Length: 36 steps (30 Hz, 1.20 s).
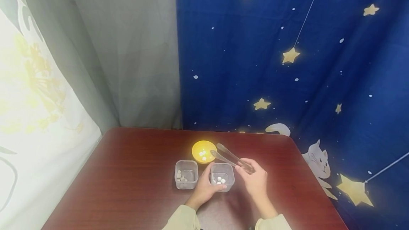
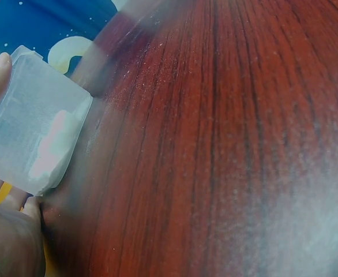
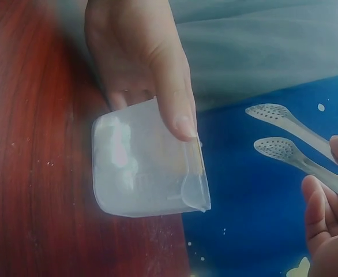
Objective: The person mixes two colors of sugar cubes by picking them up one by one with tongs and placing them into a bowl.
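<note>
Two clear square plastic tubs sit mid-table near its front edge. Left hand (image 1: 204, 187) grips the right tub (image 1: 222, 176), which holds white cubes. Right hand (image 1: 252, 180) pinches metal tongs (image 1: 231, 158), tips parted and empty, above yellow bowl (image 1: 203, 151). Step judged: fetching. Next: lower tips, close on one cube.

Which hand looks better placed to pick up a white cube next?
Probably the right hand: it holds the tongs, tips open above the yellow bowl. The left hand grips the clear container.
</note>
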Motion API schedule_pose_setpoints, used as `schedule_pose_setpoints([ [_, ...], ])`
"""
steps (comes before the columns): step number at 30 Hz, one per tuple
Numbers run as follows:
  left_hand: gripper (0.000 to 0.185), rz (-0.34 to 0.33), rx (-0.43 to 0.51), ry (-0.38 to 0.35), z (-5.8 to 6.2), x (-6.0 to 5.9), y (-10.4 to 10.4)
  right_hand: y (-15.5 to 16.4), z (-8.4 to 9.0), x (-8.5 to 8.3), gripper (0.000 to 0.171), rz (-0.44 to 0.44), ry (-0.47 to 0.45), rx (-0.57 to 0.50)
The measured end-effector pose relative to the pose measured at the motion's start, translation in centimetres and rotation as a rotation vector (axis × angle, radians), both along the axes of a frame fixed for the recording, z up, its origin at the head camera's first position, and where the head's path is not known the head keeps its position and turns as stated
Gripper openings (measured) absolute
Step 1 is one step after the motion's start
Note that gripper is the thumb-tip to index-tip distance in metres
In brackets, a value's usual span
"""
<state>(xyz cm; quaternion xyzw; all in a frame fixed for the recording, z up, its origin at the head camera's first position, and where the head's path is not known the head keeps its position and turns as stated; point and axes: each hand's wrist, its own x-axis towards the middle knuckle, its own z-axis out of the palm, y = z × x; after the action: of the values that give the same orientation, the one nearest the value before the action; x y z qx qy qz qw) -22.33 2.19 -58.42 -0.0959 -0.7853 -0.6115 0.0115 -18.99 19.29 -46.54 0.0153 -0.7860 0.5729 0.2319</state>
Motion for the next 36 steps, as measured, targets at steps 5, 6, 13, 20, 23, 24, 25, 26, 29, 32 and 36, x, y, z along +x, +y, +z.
schedule_pose_setpoints([
  [5, 0.105, 0.007, -0.001, 0.009, 0.0, -0.1, 0.0, 1.0, -2.1, -0.9, 0.026, 0.011, -0.012, -0.001],
  [6, 0.105, 0.007, 0.002, 0.009, 0.0, -0.1, 0.0, 1.2, -2.2, -1.0, 0.025, 0.016, -0.006, 0.006],
  [13, 0.107, 0.003, 0.011, 0.004, 0.0, -0.1, 0.1, 2.2, -2.7, -0.7, 0.024, 0.045, 0.004, 0.049],
  [20, 0.108, 0.001, 0.011, -0.001, -0.1, -0.1, 0.0, 3.1, -2.6, -0.5, 0.023, 0.065, -0.016, 0.088],
  [23, 0.109, 0.0, 0.007, -0.001, -0.1, -0.1, 0.0, 3.3, -2.5, -0.4, 0.022, 0.072, -0.012, 0.108],
  [24, 0.109, -0.001, 0.007, -0.001, -0.1, 0.0, 0.0, 3.4, -2.5, -0.3, 0.022, 0.074, -0.012, 0.113],
  [25, 0.109, -0.003, 0.009, 0.001, -0.1, 0.0, 0.0, 3.4, -2.4, -0.3, 0.022, 0.078, -0.011, 0.117],
  [26, 0.109, -0.003, 0.01, 0.002, -0.1, 0.0, 0.0, 3.4, -2.4, -0.3, 0.022, 0.082, -0.011, 0.124],
  [29, 0.108, -0.004, 0.016, 0.009, -0.2, 0.0, 0.0, 3.5, -2.4, -0.2, 0.022, 0.097, -0.022, 0.135],
  [32, 0.107, -0.002, 0.016, 0.017, -0.2, 0.0, 0.0, 3.5, -2.4, -0.2, 0.022, 0.109, -0.046, 0.15],
  [36, 0.107, 0.0, 0.02, 0.011, -0.2, 0.0, 0.1, 3.6, -2.5, -0.2, 0.022, 0.112, -0.08, 0.176],
])
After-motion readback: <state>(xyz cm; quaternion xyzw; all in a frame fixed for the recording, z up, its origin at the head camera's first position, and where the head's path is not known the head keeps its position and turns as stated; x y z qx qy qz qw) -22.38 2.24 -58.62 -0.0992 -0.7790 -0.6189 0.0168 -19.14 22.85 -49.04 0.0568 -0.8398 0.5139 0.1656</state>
